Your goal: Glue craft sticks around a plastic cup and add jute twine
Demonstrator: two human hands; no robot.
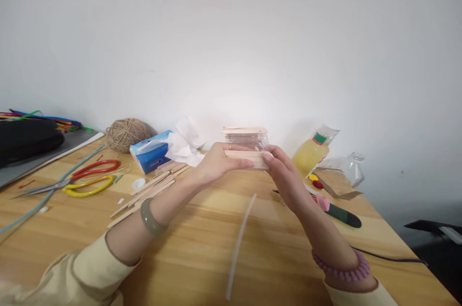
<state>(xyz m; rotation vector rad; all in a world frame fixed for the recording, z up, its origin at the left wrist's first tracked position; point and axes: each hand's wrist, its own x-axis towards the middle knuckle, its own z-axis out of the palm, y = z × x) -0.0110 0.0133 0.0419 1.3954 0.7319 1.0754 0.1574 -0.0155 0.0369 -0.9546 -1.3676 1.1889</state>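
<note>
Both my hands hold up a small model made of pale wooden craft sticks point(249, 154) with a clear plastic piece point(252, 141) between its upper and lower stick layers. My left hand point(222, 160) grips its left side, thumb along the front sticks. On the right side my right hand point(283, 171) is closed round it, thumb pressed at the front corner. The fingers behind the model are partly hidden. Below the hands, a translucent white glue stick point(241, 248) lies on the wooden table point(202, 258).
Left are scissors point(86, 178), a light blue strip point(50, 195), a twine ball point(128, 134), a blue tissue pack point(149, 154) and loose craft sticks point(153, 190). Right are a yellow-liquid bottle point(312, 152), a clear plastic bottle piece point(355, 169), a dark green-and-pink tool point(341, 212) and a black cord point(390, 256).
</note>
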